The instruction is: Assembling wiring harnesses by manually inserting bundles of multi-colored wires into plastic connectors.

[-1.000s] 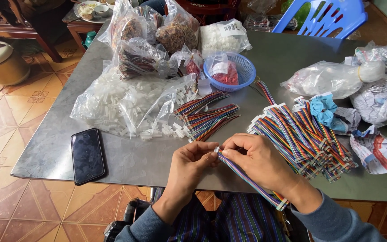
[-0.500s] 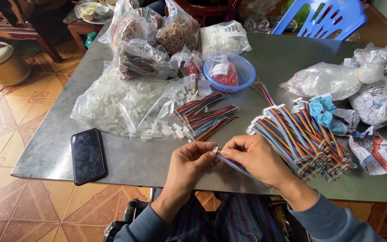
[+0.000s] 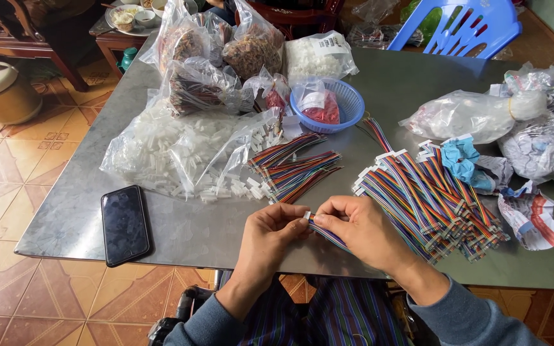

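Fingertips of our left hand (image 3: 270, 232) and right hand (image 3: 360, 229) pinch a small white plastic connector (image 3: 307, 216) on a rainbow-coloured ribbon cable (image 3: 328, 234) together at the grey metal table's (image 3: 187, 230) near edge, steadying it.

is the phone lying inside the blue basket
No, the phone lies flat on the table near its left edge, well apart from the blue basket, which holds a small bag.
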